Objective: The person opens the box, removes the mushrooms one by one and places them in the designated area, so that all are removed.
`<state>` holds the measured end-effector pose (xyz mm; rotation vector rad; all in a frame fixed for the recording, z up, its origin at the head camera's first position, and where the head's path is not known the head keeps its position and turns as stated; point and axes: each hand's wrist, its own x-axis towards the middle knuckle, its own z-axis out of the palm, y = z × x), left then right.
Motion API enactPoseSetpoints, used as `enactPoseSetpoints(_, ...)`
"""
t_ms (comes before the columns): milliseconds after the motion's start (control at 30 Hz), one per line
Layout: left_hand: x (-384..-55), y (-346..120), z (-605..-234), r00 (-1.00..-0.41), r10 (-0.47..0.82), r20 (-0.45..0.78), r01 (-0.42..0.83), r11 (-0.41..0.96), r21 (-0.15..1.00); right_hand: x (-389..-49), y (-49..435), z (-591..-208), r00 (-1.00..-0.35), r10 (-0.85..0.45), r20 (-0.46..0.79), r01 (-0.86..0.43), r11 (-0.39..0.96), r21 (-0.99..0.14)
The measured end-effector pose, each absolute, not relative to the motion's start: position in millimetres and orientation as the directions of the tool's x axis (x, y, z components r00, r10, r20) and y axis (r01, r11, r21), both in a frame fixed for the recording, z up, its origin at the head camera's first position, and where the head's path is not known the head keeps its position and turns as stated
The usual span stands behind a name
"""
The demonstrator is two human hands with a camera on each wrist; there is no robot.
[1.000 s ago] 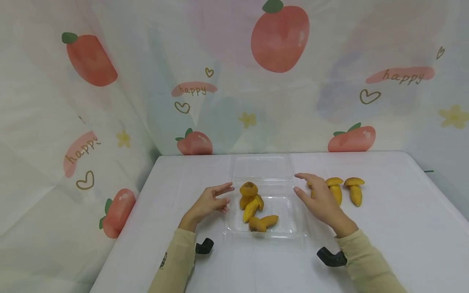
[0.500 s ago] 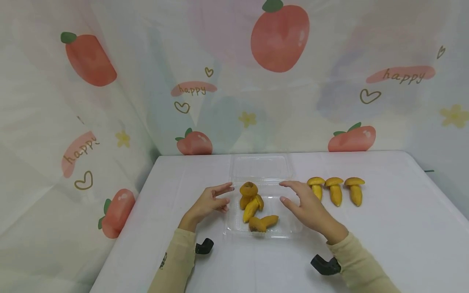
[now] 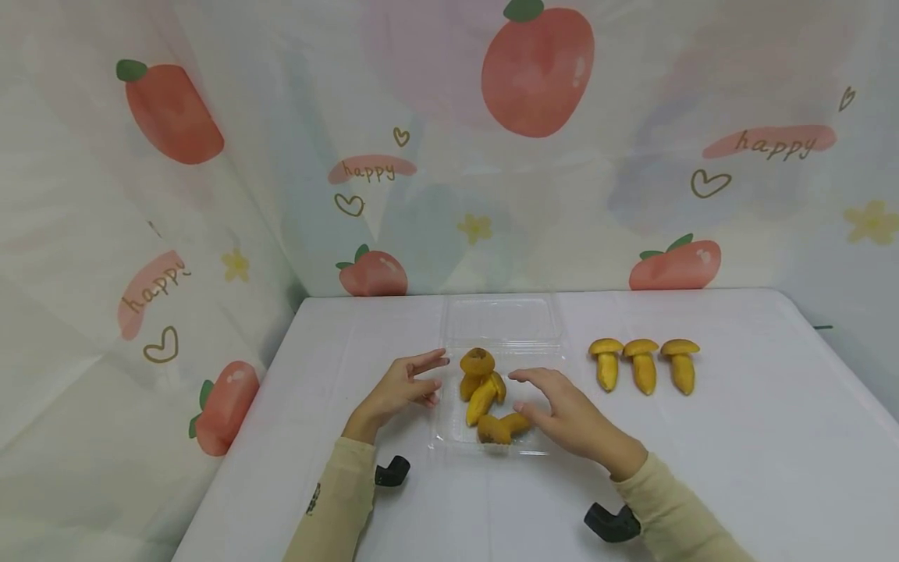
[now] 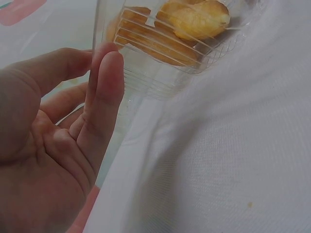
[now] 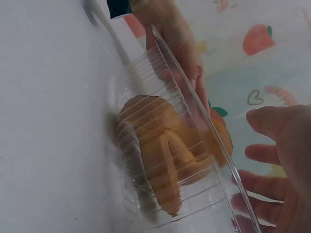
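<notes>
A clear plastic clamshell box stands on the white table, lid laid back. Inside are several yellow mushrooms; one leans in the left half, and another lies by the front wall. My left hand is at the left wall; in the left wrist view its fingertips touch the rim, fingers fairly straight. Over the right part of the box hangs my right hand, fingers spread and holding nothing. In the right wrist view the mushrooms show through the ribbed wall.
Three more mushrooms stand in a row to the right on the table: one, a second and a third. A fruit-printed curtain rises behind the table's back edge. Black mounts sit at both wrists.
My right hand has moved left and towards me, from beside the box to over its right part. The row of mushrooms is now fully uncovered. My left hand has stayed in place.
</notes>
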<state>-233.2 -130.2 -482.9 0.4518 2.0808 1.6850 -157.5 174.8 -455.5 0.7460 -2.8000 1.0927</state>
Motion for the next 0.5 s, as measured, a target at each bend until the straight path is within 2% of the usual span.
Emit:
enactPoseSetpoints(367,-232.1,-130.1,-481.9,-0.858,0.499,-0.123,-0.016,0.213,0.977,-155.3,165.7,-460.8,-0.833,-0.539,0.121,-0.458,0.552,-0.697)
enactPoseSetpoints(500,-232.7,-129.7,-481.4,-0.858,0.499,-0.122,-0.014,0.215,0.977,-156.4,165.3,-462.4,-0.818,-0.567,0.094,-0.464,0.554,-0.691)
